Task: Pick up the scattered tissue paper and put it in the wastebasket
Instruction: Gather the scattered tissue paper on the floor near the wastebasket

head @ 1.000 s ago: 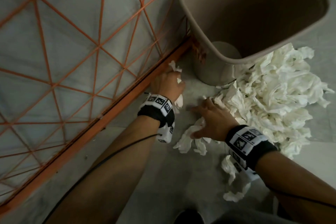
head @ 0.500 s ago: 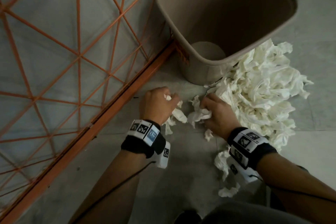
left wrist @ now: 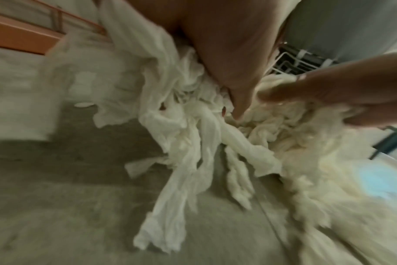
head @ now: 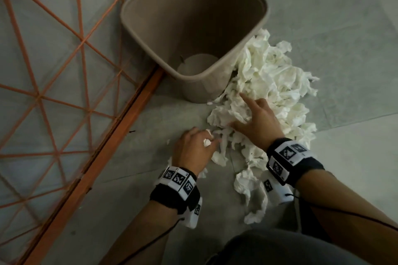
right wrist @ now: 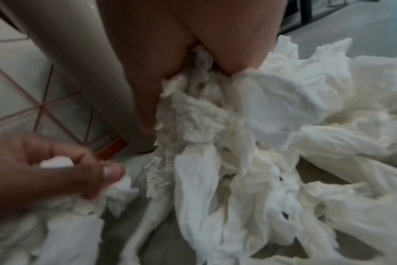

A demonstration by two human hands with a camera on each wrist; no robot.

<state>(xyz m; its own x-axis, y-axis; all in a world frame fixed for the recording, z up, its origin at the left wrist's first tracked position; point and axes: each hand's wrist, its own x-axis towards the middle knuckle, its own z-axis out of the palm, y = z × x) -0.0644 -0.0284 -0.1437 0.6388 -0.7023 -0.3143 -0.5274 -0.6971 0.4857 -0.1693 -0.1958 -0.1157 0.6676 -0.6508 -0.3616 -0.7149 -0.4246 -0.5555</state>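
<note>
A beige wastebasket (head: 193,76) stands on the floor, open, with nothing inside that shows. A big heap of crumpled white tissue paper (head: 271,75) lies against its right side and trails toward me. My left hand (head: 206,137) is in front of the basket, fingers curled round small tissue wads (head: 206,142); the right wrist view shows the same hand (right wrist: 57,170) gripping a wad. My right hand (head: 241,112) lies on the heap's near edge, index finger straight, tissue (right wrist: 200,75) bunched up into its grip. The left wrist view shows tissue strips (left wrist: 193,143) hanging below my left hand.
An orange metal frame (head: 120,135) with thin diagonal rods runs along the left, close to the basket. More loose tissue (head: 254,196) lies by my right wrist. My knee (head: 280,247) fills the bottom edge. The floor (head: 129,211) is grey tile.
My left hand has come away from the orange frame, carrying tissue, and now sits beside the right hand. My right hand has shifted further onto the heap, its index finger now stretched out.
</note>
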